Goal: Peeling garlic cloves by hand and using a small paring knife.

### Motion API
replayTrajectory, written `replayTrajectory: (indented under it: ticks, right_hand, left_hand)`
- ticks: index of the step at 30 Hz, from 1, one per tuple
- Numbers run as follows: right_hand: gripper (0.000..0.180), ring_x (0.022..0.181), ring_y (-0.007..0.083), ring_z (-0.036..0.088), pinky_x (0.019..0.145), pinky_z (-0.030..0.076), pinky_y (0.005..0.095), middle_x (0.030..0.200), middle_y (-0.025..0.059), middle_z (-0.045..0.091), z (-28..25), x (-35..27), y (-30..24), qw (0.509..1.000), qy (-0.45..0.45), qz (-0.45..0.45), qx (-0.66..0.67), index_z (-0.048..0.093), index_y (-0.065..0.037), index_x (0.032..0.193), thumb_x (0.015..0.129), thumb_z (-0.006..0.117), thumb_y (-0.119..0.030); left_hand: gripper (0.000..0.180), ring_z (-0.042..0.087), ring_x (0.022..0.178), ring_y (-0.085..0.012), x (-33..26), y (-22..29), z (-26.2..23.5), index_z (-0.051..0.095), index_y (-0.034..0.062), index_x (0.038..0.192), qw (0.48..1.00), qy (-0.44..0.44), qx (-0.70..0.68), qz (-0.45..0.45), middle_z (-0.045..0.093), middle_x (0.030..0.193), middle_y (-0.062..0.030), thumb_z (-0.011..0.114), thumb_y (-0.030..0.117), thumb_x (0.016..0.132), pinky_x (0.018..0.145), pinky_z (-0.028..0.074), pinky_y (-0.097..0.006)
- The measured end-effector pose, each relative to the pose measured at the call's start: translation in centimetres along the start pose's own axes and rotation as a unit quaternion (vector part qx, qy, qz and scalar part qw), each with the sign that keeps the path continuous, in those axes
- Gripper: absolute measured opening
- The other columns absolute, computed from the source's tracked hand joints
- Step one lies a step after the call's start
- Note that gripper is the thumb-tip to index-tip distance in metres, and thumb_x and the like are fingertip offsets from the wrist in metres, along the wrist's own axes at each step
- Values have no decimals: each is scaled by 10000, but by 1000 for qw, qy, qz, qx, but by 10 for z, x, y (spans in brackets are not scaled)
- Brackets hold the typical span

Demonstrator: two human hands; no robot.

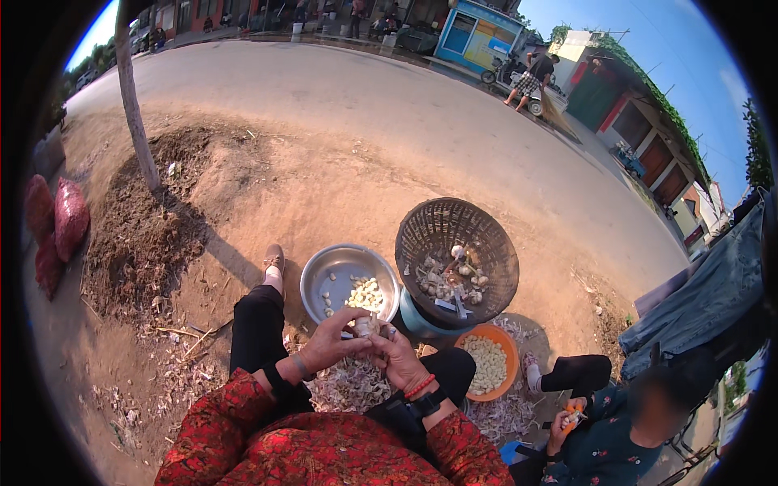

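Observation:
Between my two hands is a garlic bulb [369, 327], held just in front of the near rim of a steel basin [318, 271]. My left hand [332, 342] grips the bulb from the left with bent fingers. From the right, my right hand [399, 356] closes its thumb and fingers on the same bulb. Peeled garlic cloves [366, 293] lie in the basin. To the right, a dark woven basket [421, 231] contains several whole bulbs and loose skins. Below my hands, papery garlic skins [348, 385] cover the ground.
An orange bowl [512, 356] of peeled cloves stands right of my knee. A co-worker [608, 437] sits at the lower right, holding garlic and something orange. Red mesh sacks [71, 215] lie at far left, near a thin tree trunk [134, 105]. Someone sweeps across the road [324, 81].

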State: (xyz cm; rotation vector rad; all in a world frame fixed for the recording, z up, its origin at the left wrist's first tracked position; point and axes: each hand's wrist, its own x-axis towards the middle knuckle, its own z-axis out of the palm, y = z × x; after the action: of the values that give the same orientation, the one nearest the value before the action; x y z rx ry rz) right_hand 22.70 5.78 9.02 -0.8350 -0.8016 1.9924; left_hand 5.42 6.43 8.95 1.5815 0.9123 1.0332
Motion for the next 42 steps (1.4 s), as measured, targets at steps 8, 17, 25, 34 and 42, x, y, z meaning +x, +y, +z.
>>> replayTrajectory:
  ticks: [8,17,25,34,42]
  right_hand:
    - [473,715,116,588,467,333,170,891,80,567,-24,-6,16,981,57,69,-173,324,-34,1243,876,511,-266]
    - [524,745,117,575,508,370,164,884,95,565,-47,0,21,973,58,93,-201,270,4,1279,896,462,-298]
    - [389,758,123,585,526,345,174,910,80,589,-45,38,-20,981,37,101,-161,375,-35,1237,915,420,-249]
    - [311,705,100,579,526,359,162,852,76,595,-53,109,-43,987,28,76,-136,468,-10,1134,874,501,-177]
    - [333,690,89,558,540,345,184,848,75,608,-66,123,-29,970,21,122,-209,476,6,1110,836,535,-175]
  left_hand:
    - [429,534,928,-126,2,22,-17,439,15,1154,968,27,-238,-70,506,1052,-49,634,72,777,820,455,-260]
    - [444,530,867,-90,33,43,-44,432,64,1191,964,-5,-248,-97,521,1012,-19,620,106,791,710,463,-229]
    - [495,536,860,-89,56,-31,-56,367,72,1257,917,-48,-347,-190,523,1031,-33,585,160,822,706,459,-219]
    - [506,522,871,-82,78,-80,-66,359,56,1261,905,-84,-336,-248,514,1037,-40,577,206,830,718,453,-230]
    - [551,484,1006,-117,99,-92,-53,399,71,1227,921,-47,-267,-280,494,1117,-28,665,194,760,795,430,-251]
